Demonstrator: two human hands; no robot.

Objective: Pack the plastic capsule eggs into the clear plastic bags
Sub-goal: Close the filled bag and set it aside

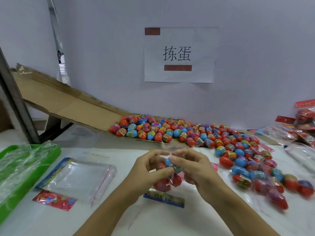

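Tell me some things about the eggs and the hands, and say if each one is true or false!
1. Both hands are holding a bag with eggs in it. True: the left hand and the right hand pinch the clear bag.
2. The egg at the bag's mouth is blue. True: the blue egg sits between the fingers.
3. The tray is yellow. False: the tray is green.
4. The egg pile is on the person's left. False: the egg pile lies ahead and to the right.
5. Empty bags lie left of the hands. True: the empty bags lie there.
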